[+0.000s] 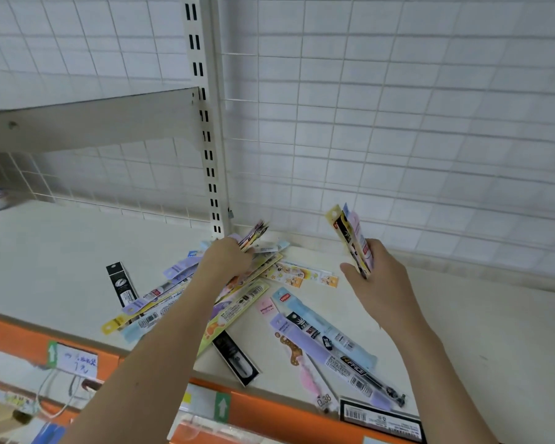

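Pen packets (237,302) lie scattered mid-shelf. Step, as judged: gathering. Left hand (228,256) pinches a few packets (255,233) at the pile's rear, beside the slotted upright (205,129). Right hand (377,283) grips an upright bundle (350,235). Next: merge the pick into the bundle. Wire grid (398,123) close behind; bare shelf (481,334) rightward.

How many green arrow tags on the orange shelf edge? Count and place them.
2 tags: one left, beside the handwritten price label; one mid-edge, between the forearms. Forearms may hide more.

The left hand (228,254) and right hand (375,277) are bare, as are both slender forearms.
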A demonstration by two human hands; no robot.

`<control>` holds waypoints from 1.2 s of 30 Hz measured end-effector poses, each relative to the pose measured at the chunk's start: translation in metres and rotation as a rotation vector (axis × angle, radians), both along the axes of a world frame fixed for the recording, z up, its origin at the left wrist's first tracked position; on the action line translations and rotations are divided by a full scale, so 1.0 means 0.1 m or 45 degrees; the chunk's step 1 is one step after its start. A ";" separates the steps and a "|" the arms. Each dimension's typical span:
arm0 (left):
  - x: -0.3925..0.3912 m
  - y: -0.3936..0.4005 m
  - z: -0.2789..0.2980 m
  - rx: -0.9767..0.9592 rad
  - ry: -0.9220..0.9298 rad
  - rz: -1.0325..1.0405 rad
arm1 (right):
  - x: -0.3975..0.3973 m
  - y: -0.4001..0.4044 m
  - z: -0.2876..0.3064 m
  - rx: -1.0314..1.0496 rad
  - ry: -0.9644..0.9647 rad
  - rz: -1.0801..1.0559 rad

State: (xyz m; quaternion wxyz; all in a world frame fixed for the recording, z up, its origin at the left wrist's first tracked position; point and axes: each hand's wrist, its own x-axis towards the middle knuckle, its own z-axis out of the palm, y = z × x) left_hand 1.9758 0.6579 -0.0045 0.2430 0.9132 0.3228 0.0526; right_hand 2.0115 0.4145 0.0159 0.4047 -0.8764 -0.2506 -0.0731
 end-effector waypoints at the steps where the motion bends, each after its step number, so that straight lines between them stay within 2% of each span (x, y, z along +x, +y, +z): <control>1: -0.01 -0.01 0.00 -0.003 -0.005 0.031 | -0.01 0.00 0.00 -0.005 -0.010 -0.001; 8: -0.03 -0.03 0.03 0.038 -0.075 0.110 | -0.08 0.02 -0.06 -0.047 -0.017 0.032; 12: -0.04 -0.04 -0.04 0.095 0.045 -0.016 | -0.14 0.02 -0.09 -0.089 -0.009 0.078; 15: -0.06 -0.07 -0.10 0.128 0.069 -0.003 | -0.17 -0.01 -0.10 -0.108 -0.002 0.077; 21: -0.07 -0.13 -0.04 0.035 -0.104 0.087 | -0.21 -0.09 -0.12 -0.134 -0.004 0.042; 27: -0.21 -0.21 0.10 -0.077 -0.212 0.061 | -0.26 -0.16 -0.15 -0.070 0.081 0.056; 31: -0.42 -0.36 0.23 -0.137 -0.376 0.022 | -0.30 -0.21 -0.16 -0.156 0.047 0.030; 36: -0.75 -0.56 0.30 -0.290 -0.585 0.041 | -0.39 -0.24 -0.24 -0.403 0.143 0.098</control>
